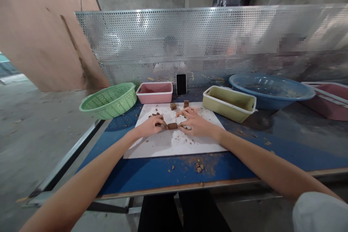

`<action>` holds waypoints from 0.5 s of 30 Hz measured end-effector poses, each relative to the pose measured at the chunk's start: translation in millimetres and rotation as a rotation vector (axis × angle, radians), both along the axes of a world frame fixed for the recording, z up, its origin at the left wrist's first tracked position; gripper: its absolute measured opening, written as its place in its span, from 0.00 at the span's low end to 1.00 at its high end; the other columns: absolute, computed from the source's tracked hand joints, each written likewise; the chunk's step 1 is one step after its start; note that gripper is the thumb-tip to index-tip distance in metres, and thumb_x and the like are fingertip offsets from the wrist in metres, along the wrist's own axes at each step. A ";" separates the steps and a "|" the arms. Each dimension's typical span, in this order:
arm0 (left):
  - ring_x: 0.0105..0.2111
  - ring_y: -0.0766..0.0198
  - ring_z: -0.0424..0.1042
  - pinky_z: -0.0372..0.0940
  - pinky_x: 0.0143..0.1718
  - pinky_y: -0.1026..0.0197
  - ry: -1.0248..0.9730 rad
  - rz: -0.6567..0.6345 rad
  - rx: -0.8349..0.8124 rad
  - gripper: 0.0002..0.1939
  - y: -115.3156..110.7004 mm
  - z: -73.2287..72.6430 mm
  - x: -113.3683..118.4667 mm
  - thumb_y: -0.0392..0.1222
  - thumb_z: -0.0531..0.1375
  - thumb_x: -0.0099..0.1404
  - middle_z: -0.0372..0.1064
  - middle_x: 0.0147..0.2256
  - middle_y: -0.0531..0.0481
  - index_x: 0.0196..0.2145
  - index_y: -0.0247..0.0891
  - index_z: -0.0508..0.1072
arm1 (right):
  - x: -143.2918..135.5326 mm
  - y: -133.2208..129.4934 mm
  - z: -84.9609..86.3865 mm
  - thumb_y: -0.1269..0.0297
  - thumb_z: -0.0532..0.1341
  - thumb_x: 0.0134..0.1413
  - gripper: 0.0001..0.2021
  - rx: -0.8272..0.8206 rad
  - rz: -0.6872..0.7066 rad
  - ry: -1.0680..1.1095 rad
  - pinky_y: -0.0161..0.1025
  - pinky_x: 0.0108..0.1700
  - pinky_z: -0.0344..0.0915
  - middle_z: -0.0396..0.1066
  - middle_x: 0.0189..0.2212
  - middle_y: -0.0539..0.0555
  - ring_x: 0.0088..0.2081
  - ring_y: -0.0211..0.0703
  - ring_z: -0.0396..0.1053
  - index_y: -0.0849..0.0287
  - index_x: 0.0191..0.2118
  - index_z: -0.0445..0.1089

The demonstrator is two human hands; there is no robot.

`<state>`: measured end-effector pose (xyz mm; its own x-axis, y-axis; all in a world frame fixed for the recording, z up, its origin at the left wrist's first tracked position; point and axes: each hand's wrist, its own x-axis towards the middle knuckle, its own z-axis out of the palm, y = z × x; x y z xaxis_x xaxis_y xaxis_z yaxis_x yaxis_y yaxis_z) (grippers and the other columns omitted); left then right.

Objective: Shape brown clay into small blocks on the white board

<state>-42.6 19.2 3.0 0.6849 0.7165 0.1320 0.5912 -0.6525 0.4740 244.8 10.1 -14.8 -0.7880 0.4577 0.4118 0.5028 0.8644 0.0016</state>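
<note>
Midway across the white board (pixel 160 148), a brown block (pixel 172 126) lies lengthwise, left to right, between the curled left hand (pixel 152 125) and looser right hand (pixel 197 123), equally near; whether either pinches it, I cannot tell.

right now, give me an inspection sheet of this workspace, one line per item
surface: white board on a blue tabletop, both strewn with brown bits
things in work: brown block between the hands; two more blocks behind it
clutter: loose brown pieces near the front edge
hands: left hand and right hand at opposite ends of the block; grip firmness unclear
cables: nothing seen on the table
surroundings: green basket, pink bin, phone-like device, yellow-green bin, blue basin, perforated panel behind
</note>
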 end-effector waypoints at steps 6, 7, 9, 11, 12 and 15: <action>0.37 0.59 0.70 0.64 0.42 0.58 -0.060 0.048 0.054 0.17 -2.7 0.8 1.4 0.31 0.57 0.59 0.68 0.37 0.47 0.36 0.43 0.85 | 0.5 -1.9 1.8 0.59 0.57 0.73 0.15 -0.090 -0.039 0.096 0.60 0.61 0.55 0.68 0.56 0.59 0.60 0.59 0.61 0.52 0.41 0.82; 0.37 0.59 0.70 0.65 0.42 0.57 -0.084 0.059 0.069 0.15 -3.0 -0.1 2.6 0.32 0.57 0.59 0.68 0.38 0.47 0.36 0.42 0.84 | 0.2 -2.6 2.5 0.59 0.57 0.73 0.14 -0.106 -0.055 0.109 0.60 0.61 0.55 0.68 0.56 0.59 0.59 0.58 0.61 0.51 0.44 0.82; 0.35 0.60 0.69 0.65 0.40 0.58 -0.130 0.102 0.095 0.11 -3.8 -1.9 5.3 0.33 0.58 0.59 0.68 0.39 0.47 0.35 0.39 0.80 | -0.2 -4.1 3.6 0.59 0.57 0.73 0.14 -0.133 -0.071 0.113 0.60 0.61 0.55 0.68 0.56 0.59 0.60 0.58 0.60 0.49 0.48 0.82; 0.32 0.62 0.67 0.64 0.37 0.59 -0.164 0.150 0.113 0.08 -4.8 -3.2 7.7 0.34 0.58 0.59 0.67 0.38 0.49 0.34 0.38 0.77 | -0.3 -4.9 3.8 0.58 0.57 0.74 0.14 -0.161 -0.039 0.103 0.60 0.62 0.55 0.68 0.56 0.58 0.60 0.57 0.60 0.47 0.48 0.82; 0.32 0.63 0.67 0.63 0.36 0.59 -0.178 0.165 0.119 0.07 -5.3 -3.6 8.5 0.34 0.58 0.59 0.66 0.37 0.49 0.34 0.38 0.76 | -0.2 -4.7 3.5 0.58 0.57 0.74 0.14 -0.177 -0.009 0.106 0.60 0.63 0.56 0.68 0.56 0.57 0.60 0.57 0.60 0.47 0.46 0.83; 0.32 0.64 0.67 0.62 0.36 0.60 -0.223 0.180 0.135 0.08 -5.5 -4.8 9.1 0.32 0.56 0.58 0.66 0.37 0.49 0.33 0.38 0.75 | 0.1 -2.7 1.6 0.57 0.57 0.74 0.15 -0.210 0.023 0.163 0.58 0.65 0.57 0.68 0.54 0.56 0.58 0.54 0.61 0.48 0.44 0.83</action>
<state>-33.5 13.7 -1.7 0.4921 0.7894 0.3670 0.5941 -0.6127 0.5212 245.0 7.4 -13.2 -0.7304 0.5293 0.4317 0.4620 0.8483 -0.2587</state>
